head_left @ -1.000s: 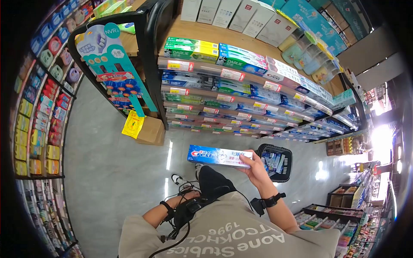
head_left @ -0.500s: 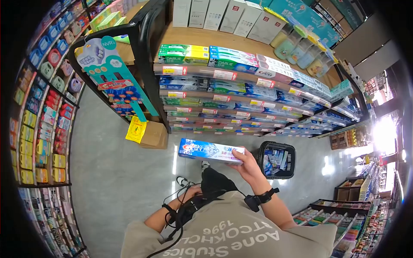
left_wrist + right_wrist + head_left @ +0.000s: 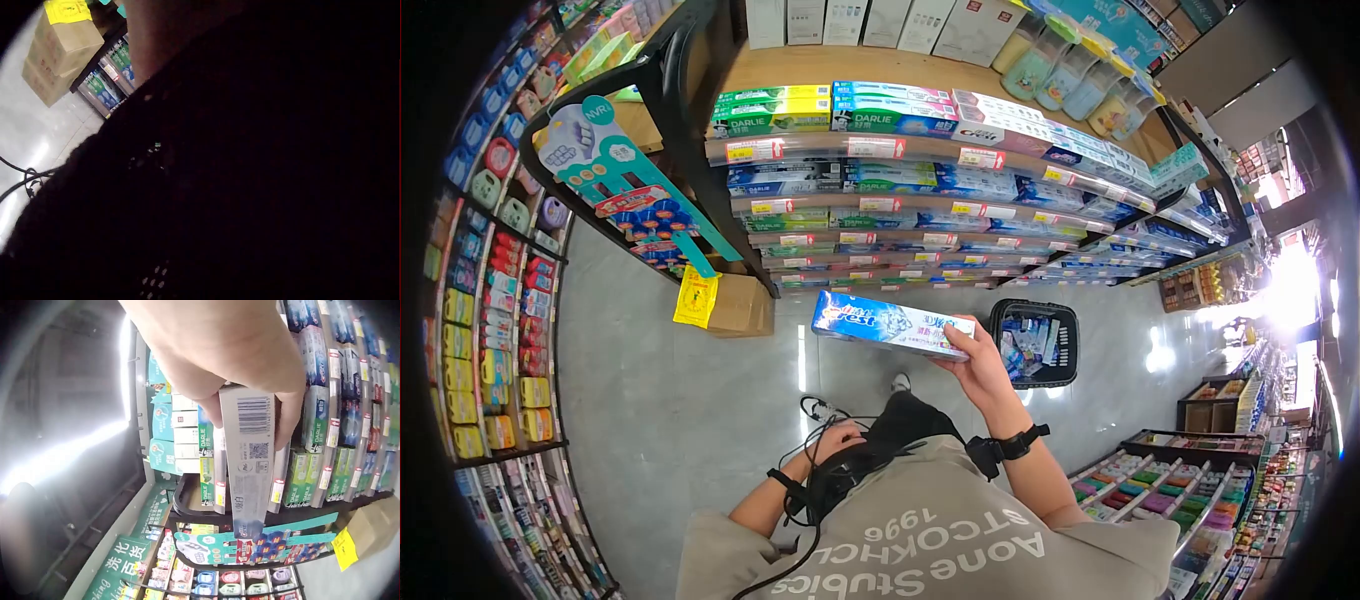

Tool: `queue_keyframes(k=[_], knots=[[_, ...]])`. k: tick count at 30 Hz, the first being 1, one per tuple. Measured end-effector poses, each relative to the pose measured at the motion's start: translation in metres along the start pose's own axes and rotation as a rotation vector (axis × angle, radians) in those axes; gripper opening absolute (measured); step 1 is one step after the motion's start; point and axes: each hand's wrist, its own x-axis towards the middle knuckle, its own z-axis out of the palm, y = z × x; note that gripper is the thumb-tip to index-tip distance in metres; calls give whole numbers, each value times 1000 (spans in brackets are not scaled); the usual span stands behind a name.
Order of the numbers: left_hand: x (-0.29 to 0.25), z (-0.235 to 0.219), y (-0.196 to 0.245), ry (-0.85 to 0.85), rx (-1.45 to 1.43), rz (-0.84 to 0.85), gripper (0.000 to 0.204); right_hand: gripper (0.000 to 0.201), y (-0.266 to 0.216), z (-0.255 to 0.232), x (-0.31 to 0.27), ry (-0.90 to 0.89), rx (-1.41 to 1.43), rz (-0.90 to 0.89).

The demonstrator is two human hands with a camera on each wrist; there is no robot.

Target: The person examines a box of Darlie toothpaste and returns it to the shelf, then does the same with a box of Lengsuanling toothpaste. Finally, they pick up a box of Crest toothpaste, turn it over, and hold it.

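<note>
A long blue and white Crest box is pinched at its right end by the right hand, held above the floor before the shelf. In the right wrist view, the right hand has thumb and fingers on opposite sides of the box, whose barcode side faces the camera. The left hand lies low by the dark trousers and a black cable, away from the box; its finger pose is hard to make out. The left wrist view is mostly dark.
Stocked toothpaste shelves stand ahead. A black basket holding several packs is on the floor at the right. A cardboard box with a yellow bag sits by the shelf end. Side shelves line the left.
The shelves have shifted left and up in the head view. The Crest box has moved slightly left and up, still gripped by the right hand; the left hand stays low.
</note>
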Motion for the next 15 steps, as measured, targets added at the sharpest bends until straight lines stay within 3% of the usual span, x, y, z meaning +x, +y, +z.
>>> queue_keyframes(k=[4, 8, 12, 13, 15], knots=[[-2, -4, 29, 32, 134, 94, 18, 24, -9, -12, -1, -65, 9, 6], [13, 32, 45, 54, 111, 83, 20, 26, -11, -36, 6, -108, -26, 17], [42, 83, -15, 50, 150, 91, 32, 25, -7, -92, 3, -111, -47, 7], [48, 97, -28, -17, 155, -47, 27, 24, -5, -109, -3, -110, -35, 5], [48, 124, -103, -78, -220, -314, 14, 22, -8, -140, -14, -116, -13, -24]])
